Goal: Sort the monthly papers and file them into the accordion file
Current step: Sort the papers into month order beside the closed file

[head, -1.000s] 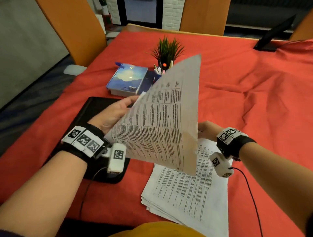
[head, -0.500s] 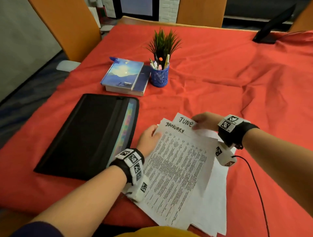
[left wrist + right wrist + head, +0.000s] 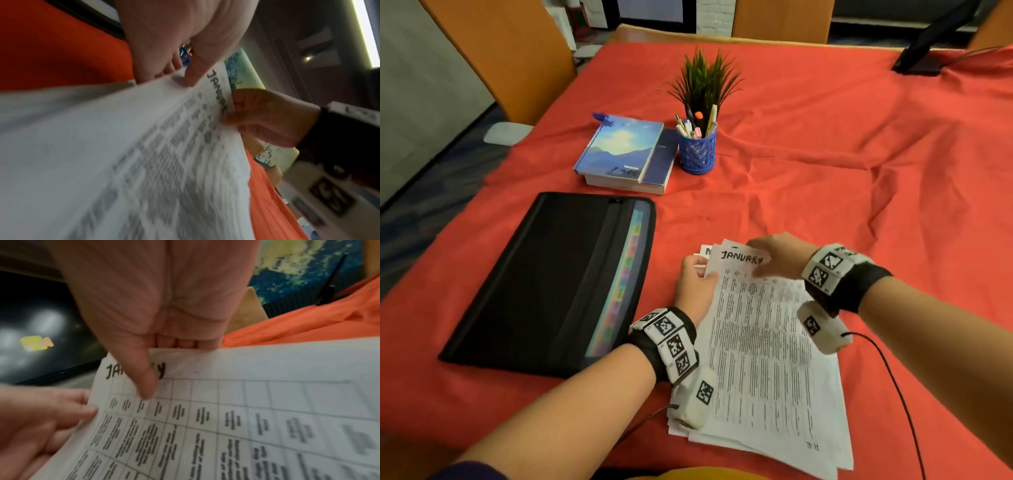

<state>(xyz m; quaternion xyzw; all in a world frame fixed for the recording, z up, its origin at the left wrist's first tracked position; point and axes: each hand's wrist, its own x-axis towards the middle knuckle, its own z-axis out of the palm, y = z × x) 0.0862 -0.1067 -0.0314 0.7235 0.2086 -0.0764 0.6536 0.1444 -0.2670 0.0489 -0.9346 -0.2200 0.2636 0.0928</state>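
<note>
Head view showed both hands pinching the JANUARY sheet [image 3: 753,329] atop the paper stack [image 3: 822,442] beside the accordion file [image 3: 544,281]; apparently nothing had been filed, so sorting and filing remained.

Red-clothed table [image 3: 825,144] (creased) bears accordion file [image 3: 551,274], papers [image 3: 767,370], books [image 3: 626,154], pen cup [image 3: 698,152].

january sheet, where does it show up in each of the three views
Head: the JANUARY sheet tops the stack, lower centre-right.
Left wrist: it fills the lower left, heading near centre.
Right wrist: it spreads across the lower half, heading at centre-left.
Shared landmark: the right hand pinching its top edge, thumb beside the handwritten heading.
</note>
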